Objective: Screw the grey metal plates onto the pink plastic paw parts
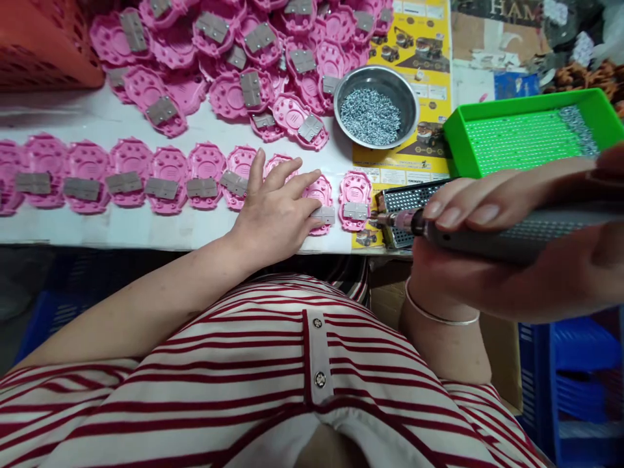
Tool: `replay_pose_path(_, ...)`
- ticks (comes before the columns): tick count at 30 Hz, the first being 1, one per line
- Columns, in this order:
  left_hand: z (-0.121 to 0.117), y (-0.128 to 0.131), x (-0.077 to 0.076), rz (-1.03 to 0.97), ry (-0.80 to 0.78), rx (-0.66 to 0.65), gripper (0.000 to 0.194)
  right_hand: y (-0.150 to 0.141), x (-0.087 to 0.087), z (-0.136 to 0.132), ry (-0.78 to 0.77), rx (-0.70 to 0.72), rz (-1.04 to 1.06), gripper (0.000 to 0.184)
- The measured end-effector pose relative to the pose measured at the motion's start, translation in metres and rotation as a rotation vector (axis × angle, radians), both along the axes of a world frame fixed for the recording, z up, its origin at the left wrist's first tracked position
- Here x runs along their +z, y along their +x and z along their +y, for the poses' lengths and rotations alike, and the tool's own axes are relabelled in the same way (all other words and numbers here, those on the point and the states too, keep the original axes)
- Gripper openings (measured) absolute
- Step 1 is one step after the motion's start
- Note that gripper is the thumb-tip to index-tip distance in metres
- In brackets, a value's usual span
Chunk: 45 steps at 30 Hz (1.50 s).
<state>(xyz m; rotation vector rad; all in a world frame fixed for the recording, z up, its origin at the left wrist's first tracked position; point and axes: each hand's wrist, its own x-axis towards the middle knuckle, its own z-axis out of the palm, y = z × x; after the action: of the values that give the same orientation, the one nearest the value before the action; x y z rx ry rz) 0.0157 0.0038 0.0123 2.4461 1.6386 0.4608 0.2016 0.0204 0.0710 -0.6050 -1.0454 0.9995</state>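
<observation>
Our right hand (pixel 487 279), fingers wrapped round the screwdriver (pixel 526 234), holds its tip just right of the end pink casing (pixel 355 187), across the casing's long axis, our left hand (pixel 275 218), fingers spread, opposite.

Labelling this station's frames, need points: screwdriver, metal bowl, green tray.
Screwdriver (pixel 511 244): head view, on the grey handle.
Metal bowl (pixel 410 109): head view, on the bare inner wall, right side.
Green tray (pixel 517 140): head view, on a bare part of the floor.
</observation>
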Motion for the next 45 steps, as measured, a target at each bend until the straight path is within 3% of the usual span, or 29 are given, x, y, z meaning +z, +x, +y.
replay_pose_path(2, 0.000, 0.000, -0.001, -0.003, 0.006, -0.005, 0.018, -0.008, -0.004, 0.002, 0.179, -0.025, -0.012, 0.015)
replay_pose_path(7, -0.004, -0.002, 0.004, -0.010, 0.044, -0.002, 0.019, -0.016, -0.018, 0.012, 0.380, 0.085, -0.105, 0.022)
replay_pose_path(14, -0.007, -0.010, 0.010, -0.018, 0.048, 0.035, 0.021, -0.019, -0.017, 0.010, 0.243, -0.034, -0.096, 0.017)
replay_pose_path(18, -0.007, -0.013, 0.006, 0.009, 0.063, 0.017, 0.023, -0.021, -0.021, 0.014, 0.353, 0.043, -0.141, 0.023)
replay_pose_path(22, -0.007, -0.013, 0.004, 0.013, 0.037, 0.014, 0.021, -0.024, -0.029, 0.018, 0.405, -0.032, -0.167, 0.012)
replay_pose_path(25, -0.006, -0.011, 0.007, 0.007, 0.019, 0.011, 0.019, -0.026, -0.034, 0.018, 0.370, -0.036, -0.197, 0.013)
replay_pose_path(28, -0.004, -0.009, 0.010, 0.020, -0.006, 0.007, 0.021, -0.027, -0.035, 0.020, 0.330, -0.030, -0.185, 0.027)
replay_pose_path(33, -0.001, -0.006, 0.010, 0.004, -0.043, 0.001, 0.020, -0.029, -0.032, 0.021, 0.315, -0.002, -0.182, 0.025)
replay_pose_path(36, -0.001, -0.006, 0.010, 0.007, -0.032, 0.014, 0.019, -0.031, -0.022, 0.013, 0.237, -0.059, -0.198, 0.023)
replay_pose_path(38, -0.001, -0.006, 0.011, -0.011, -0.020, 0.030, 0.025, -0.033, -0.013, 0.004, 0.080, -0.062, -0.276, 0.021)
replay_pose_path(41, 0.000, -0.006, 0.012, -0.093, -0.040, 0.015, 0.031, -0.036, -0.001, -0.009, -0.031, 0.016, -0.423, 0.038)
replay_pose_path(45, 0.004, -0.005, 0.008, -0.252, -0.086, -0.056, 0.016, -0.037, 0.012, -0.014, -0.012, 0.099, -0.506, 0.055)
